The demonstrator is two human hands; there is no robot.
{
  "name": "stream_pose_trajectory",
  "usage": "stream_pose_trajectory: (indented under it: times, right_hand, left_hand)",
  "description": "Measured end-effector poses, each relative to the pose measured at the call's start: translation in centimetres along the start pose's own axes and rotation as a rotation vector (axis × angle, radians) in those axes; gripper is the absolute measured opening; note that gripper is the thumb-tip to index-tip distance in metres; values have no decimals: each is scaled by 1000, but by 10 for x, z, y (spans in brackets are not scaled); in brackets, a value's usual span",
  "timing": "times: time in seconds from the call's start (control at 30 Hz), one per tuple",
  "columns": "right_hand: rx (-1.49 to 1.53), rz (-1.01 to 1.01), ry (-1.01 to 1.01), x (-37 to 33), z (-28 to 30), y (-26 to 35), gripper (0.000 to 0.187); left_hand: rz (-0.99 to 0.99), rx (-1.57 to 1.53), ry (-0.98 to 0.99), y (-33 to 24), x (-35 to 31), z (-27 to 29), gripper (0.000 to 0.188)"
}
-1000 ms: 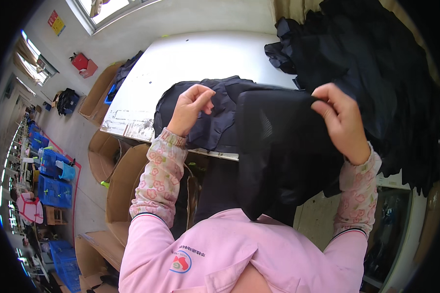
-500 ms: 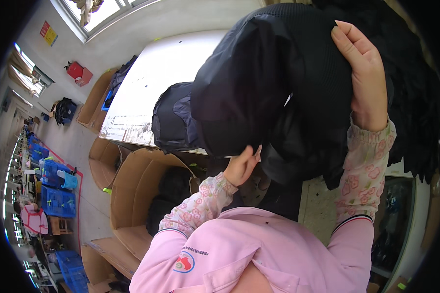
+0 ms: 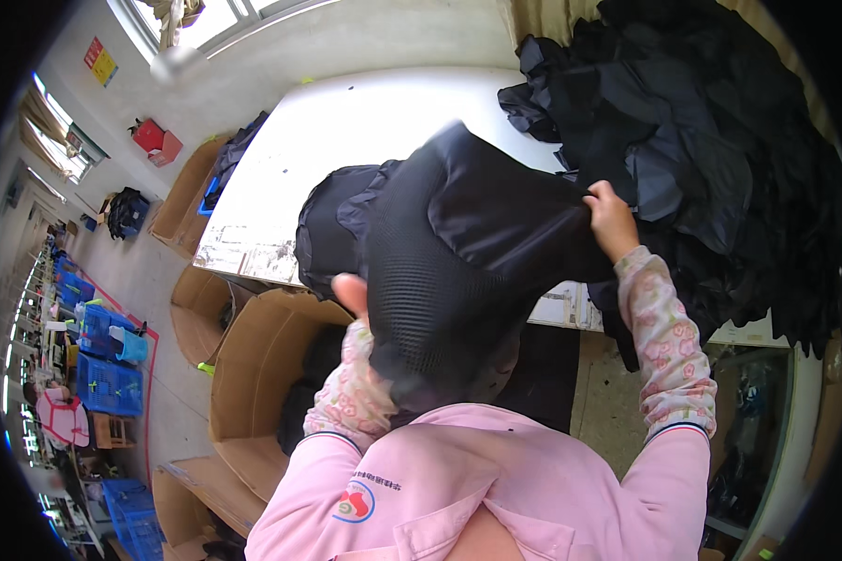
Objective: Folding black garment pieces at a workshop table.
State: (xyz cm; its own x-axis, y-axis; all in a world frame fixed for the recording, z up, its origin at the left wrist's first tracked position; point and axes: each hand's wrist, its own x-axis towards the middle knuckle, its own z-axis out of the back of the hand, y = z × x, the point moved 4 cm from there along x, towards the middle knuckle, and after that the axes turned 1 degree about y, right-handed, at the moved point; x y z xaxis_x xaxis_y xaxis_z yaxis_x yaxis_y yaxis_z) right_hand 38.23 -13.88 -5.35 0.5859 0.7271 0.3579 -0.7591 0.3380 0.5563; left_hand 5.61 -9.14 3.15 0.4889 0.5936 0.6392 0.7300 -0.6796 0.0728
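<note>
A black fabric piece hangs in front of me, above the table's near edge. One part has a ribbed, mesh-like texture and the other is smooth. My right hand pinches its right edge with closed fingers. At its left side is my left hand; only the blurred thumb shows, raised and apart from the cloth, and the fingers are hidden behind the fabric. Beyond my left hand, a flat stack of black fabric pieces lies on the white table.
A large heap of black fabric covers the table's right side and hangs over its edge. Below the table at left, an open cardboard box holds dark items. Blue crates line the floor farther left. The wall and window are behind the table.
The black fabric has come down and toward me, turned to show more of the textured side. My right hand has moved down and left; my left hand has shifted left, behind the cloth.
</note>
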Motion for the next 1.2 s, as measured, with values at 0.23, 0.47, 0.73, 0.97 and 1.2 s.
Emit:
stream_pose_trajectory:
  times: [0.23,0.47,0.73,0.97,1.2]
  right_hand:
    - [701,152,-92,14,148,44,9]
    - [401,849,307,-11,149,227,15]
    - [-187,777,-204,-19,162,161,14]
    - [163,575,-287,-19,197,150,23]
    - [10,767,161,-5,128,225,35]
  left_hand:
    - [1098,1975,64,-157,21,19,59]
    - [-107,2437,1040,-25,137,-88,71]
    - [282,2345,903,-26,185,-79,22]
    - [482,2405,854,-26,187,-78,29]
    - [512,2399,1049,-13,186,-73,33]
